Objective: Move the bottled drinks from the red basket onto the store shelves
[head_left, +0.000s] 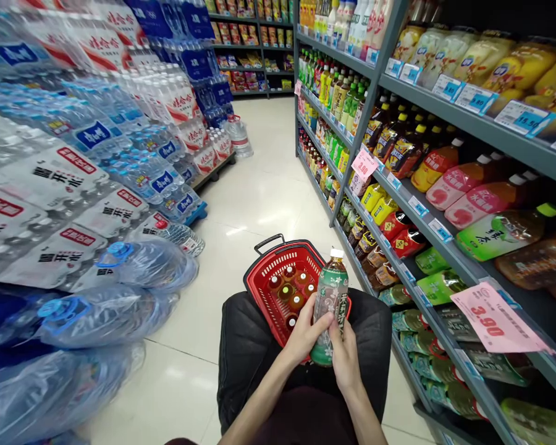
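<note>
Both hands are on one drink here: the left hand (306,337) wraps the lower body of a green tea bottle (330,303) from its side, and the right hand (345,358) closes on the base from the other, so the fingers (322,321) of both are clenched around it, grasping the bottle upright. Held that way, the label faces up toward the camera and the white cap stands well above the fingertips, free of any grip. That looks like a hold for reading or checking the label, though that is a judgement.

Just beyond the fingers, almost under the bottle, sits a red shopping basket (264,275) against the person's dark-clad knees, handle folded to the far side. Inside it, bottles stand cap-up (291,290), packed close, which keeps them from rolling. The held bottle hovers over the basket's near right edge, not resting in it.

To the right of the fingers run the shelves (445,247) of bottled drinks with a pink price tag (493,318) hanging nearest. To the left, well apart, stacked water packs (74,179) and large jugs (143,262) lie on the floor.
</note>
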Tool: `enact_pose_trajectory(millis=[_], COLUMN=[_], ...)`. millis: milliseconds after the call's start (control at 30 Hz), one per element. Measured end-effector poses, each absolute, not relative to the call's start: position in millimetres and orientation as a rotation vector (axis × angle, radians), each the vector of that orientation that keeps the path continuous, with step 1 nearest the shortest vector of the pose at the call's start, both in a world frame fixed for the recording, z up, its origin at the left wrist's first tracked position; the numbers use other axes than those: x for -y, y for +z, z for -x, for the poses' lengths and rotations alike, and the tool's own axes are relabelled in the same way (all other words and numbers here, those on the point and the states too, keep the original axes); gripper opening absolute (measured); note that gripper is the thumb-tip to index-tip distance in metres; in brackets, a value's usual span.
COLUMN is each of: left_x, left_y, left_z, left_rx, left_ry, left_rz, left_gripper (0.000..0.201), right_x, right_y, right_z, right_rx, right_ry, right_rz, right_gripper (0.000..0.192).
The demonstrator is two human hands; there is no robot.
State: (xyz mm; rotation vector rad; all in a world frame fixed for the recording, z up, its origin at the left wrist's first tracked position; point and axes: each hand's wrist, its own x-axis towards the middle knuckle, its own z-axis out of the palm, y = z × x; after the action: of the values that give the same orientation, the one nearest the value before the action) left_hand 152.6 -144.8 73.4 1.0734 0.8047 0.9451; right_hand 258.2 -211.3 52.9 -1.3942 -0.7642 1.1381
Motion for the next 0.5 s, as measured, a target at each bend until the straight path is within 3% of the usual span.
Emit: enact_pose_trajectory(millis=[333, 500], left_x=[137.9, 137.8], left_y=[80.3, 76.9], left_z=[-143.7, -141.5], left_rx=[-0.845, -0.695], left_ry=[1.034, 1.064], left_rz=[-0.963, -0.669], left_gripper=[0.070, 0.076], right_x=[210.9, 223.0], right_y=[66.0, 63.8], right_z=[-241.3, -229.6], right_rx=[0.941, 0.997], right_ry=[1.057, 1.029], right_rz=[1.453, 1.370], right_gripper=[0.057, 0.079])
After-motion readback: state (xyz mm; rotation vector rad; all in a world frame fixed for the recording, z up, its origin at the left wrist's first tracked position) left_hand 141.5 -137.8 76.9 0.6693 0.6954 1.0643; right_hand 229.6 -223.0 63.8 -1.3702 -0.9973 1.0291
